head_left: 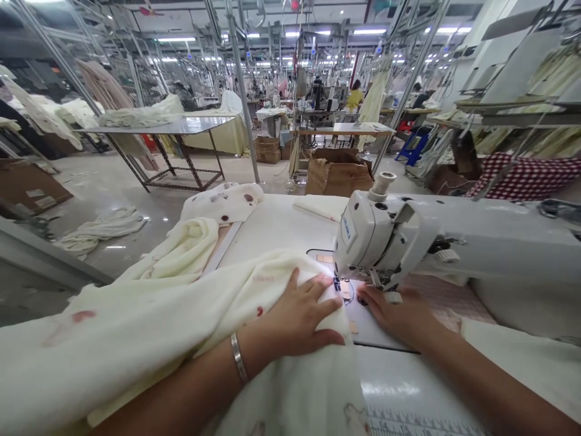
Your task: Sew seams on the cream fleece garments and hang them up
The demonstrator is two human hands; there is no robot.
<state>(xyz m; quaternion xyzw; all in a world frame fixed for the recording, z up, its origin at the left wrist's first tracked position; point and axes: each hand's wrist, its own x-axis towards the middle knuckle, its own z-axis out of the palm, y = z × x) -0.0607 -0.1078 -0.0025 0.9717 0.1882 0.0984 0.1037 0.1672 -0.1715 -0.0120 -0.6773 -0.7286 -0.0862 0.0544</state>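
Cream printed fabric (167,303) spreads over the left of the sewing machine table and runs up to the needle area. On top of it my left hand (299,315) lies flat, fingers spread, its fingertips close to the presser foot (336,282). The white sewing machine (370,233) stands over the fabric's right edge. My right hand (394,312) is at the machine bed, right of the needle, with its fingertips near a small dark round part (362,300). The machine head partly covers that hand, and whether its fingers hold anything is unclear.
More printed fabric (222,203) is bunched at the table's far left. A ruler strip (403,429) runs along the front edge. Beyond stand a cardboard box (338,172) and a metal-framed table (186,125). Cloth (106,227) lies on the floor at left.
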